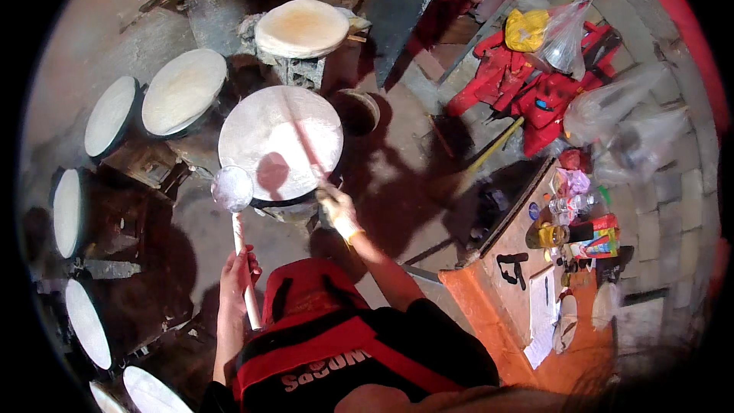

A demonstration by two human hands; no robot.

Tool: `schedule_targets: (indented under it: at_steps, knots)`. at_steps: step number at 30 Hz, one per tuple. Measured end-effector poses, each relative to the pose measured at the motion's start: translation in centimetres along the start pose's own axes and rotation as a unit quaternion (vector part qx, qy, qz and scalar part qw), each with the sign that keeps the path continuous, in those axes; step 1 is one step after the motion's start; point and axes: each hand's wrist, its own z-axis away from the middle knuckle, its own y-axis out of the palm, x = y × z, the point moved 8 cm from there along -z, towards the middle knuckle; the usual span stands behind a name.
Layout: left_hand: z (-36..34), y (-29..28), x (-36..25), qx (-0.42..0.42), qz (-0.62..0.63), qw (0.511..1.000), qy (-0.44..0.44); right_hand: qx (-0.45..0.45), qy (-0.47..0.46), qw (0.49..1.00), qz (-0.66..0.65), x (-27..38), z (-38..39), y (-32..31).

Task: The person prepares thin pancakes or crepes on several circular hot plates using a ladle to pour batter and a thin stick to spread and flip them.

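My left hand [238, 269] is closed around the pale handle of a ladle [232, 188]. Its round, white-coated head is raised beside the near left rim of a large round griddle [260, 126] with a whitish top, and a round shadow falls on that surface. At the griddle's near right rim is my right hand [336, 210], fingers curled, something yellowish round the wrist. A thin reddish strip [300, 131] runs across the griddle in line with this hand; whether it is a stick or a shadow, I cannot tell. What the fingers hold is unclear.
More pale round griddles [185, 92] stand on supports in a curve to the left and behind. A dark bucket [358, 111] stands right of mine. At right, an orange-sided table [482, 291] carries bottles and papers; beyond lie a broom [489, 145], red cloth and plastic bags.
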Motion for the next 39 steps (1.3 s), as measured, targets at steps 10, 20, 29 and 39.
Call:
schedule_targets:
  at_steps: [10,20,29,39]
  knots:
    - [-0.7,-1.1,0.8,0.041,-0.046,0.992,-0.105,-0.080,-0.142,0.986,0.031,3.4,-1.6,-0.8]
    - [-12.0,-2.6,-2.2,0.100,-0.181,0.978,-0.034,0.019,0.121,0.991,-0.062,0.5,11.2,0.2]
    - [-17.8,1.8,2.2,0.054,-0.238,0.969,-0.031,-0.021,0.227,0.934,-0.275,-6.3,11.8,10.9]
    - [-6.3,-0.7,-9.3,0.166,0.127,0.923,-0.322,-0.128,0.029,0.987,-0.094,0.4,6.2,3.4]
